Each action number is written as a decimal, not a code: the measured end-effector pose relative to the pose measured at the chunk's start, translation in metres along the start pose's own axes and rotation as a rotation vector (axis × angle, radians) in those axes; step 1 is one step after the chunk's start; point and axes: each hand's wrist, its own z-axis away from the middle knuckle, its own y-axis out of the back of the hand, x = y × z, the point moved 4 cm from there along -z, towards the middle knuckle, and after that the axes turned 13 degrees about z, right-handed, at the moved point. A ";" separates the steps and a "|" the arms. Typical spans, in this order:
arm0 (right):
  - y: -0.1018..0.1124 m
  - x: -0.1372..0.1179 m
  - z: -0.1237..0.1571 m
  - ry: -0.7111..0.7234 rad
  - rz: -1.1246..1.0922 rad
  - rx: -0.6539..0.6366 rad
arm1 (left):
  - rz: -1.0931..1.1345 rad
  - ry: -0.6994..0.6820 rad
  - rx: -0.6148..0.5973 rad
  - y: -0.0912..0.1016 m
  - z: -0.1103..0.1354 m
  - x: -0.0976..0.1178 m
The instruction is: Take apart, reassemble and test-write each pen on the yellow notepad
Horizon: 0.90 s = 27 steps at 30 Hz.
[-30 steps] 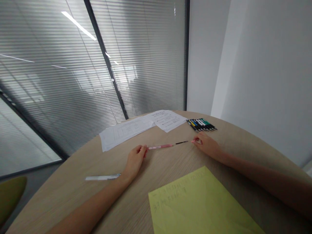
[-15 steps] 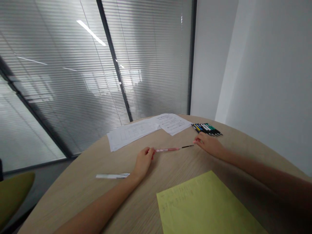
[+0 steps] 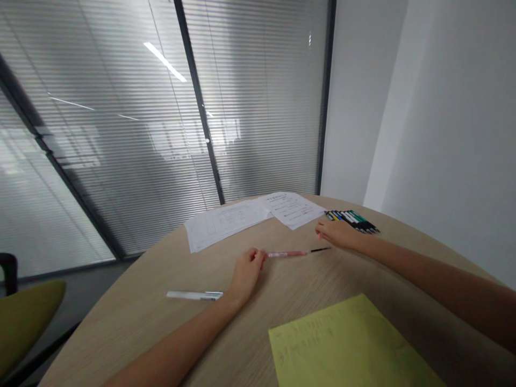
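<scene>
My left hand (image 3: 246, 274) is closed round one end of a pink pen barrel (image 3: 287, 253), which lies low over the table and points right. From its far end sticks a thin refill with a dark section (image 3: 320, 250). My right hand (image 3: 336, 233) is closed in a pinch, just beyond the refill's tip and apart from it. A small pink piece (image 3: 319, 236) shows at its fingertips; its exact kind is too small to make out. Beside my left wrist lies a white pen (image 3: 193, 295), partly hidden behind the forearm.
A row of several pens (image 3: 355, 219) lies behind my right hand. White printed sheets (image 3: 229, 220) lie along the table's far edge. A yellow sheet (image 3: 334, 344) is close in front of me. Left of the round table (image 3: 141, 322) stands a green chair (image 3: 30, 317).
My right hand has shifted left and away from me relative to the refill's tip. My left hand keeps its hold on the pink pen barrel. The whole view has shifted slightly.
</scene>
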 end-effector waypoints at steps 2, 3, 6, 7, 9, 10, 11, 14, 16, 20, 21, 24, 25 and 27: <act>-0.002 0.001 0.000 -0.001 -0.016 -0.005 | -0.004 -0.002 0.000 0.000 0.001 0.000; -0.003 0.001 0.001 -0.003 -0.025 -0.006 | -0.004 -0.002 -0.002 0.000 0.001 0.000; -0.006 0.005 0.002 -0.006 -0.051 -0.007 | 0.003 -0.003 -0.009 0.000 0.002 0.000; -0.007 0.007 0.003 -0.006 -0.065 -0.001 | 0.005 -0.003 -0.010 0.000 0.002 0.000; -0.008 0.011 0.006 -0.010 -0.105 0.020 | 0.005 -0.003 -0.010 0.000 0.002 -0.001; -0.008 0.012 0.008 -0.014 -0.129 0.031 | 0.004 -0.004 -0.008 0.000 0.001 -0.001; -0.009 0.013 0.011 -0.016 -0.153 0.041 | 0.002 -0.004 -0.007 0.000 0.001 -0.001; -0.010 0.011 0.021 -0.021 -0.208 0.041 | 0.002 -0.005 -0.006 0.000 0.000 -0.002; -0.010 0.006 0.028 -0.019 -0.244 0.033 | 0.004 -0.007 -0.007 0.000 0.000 -0.003; -0.014 -0.006 0.037 0.000 -0.327 0.079 | 0.005 -0.017 -0.002 0.001 0.000 -0.002; -0.016 -0.008 0.038 -0.007 -0.344 0.100 | 0.005 -0.020 -0.002 0.001 0.000 -0.002; -0.026 -0.009 0.041 -0.048 -0.372 0.175 | 0.003 -0.036 -0.025 0.000 0.001 -0.001; -0.029 -0.009 0.042 -0.068 -0.380 0.199 | 0.004 -0.044 -0.038 -0.001 0.002 -0.001; -0.033 -0.007 0.043 -0.113 -0.400 0.246 | 0.015 -0.063 -0.042 -0.001 0.002 -0.001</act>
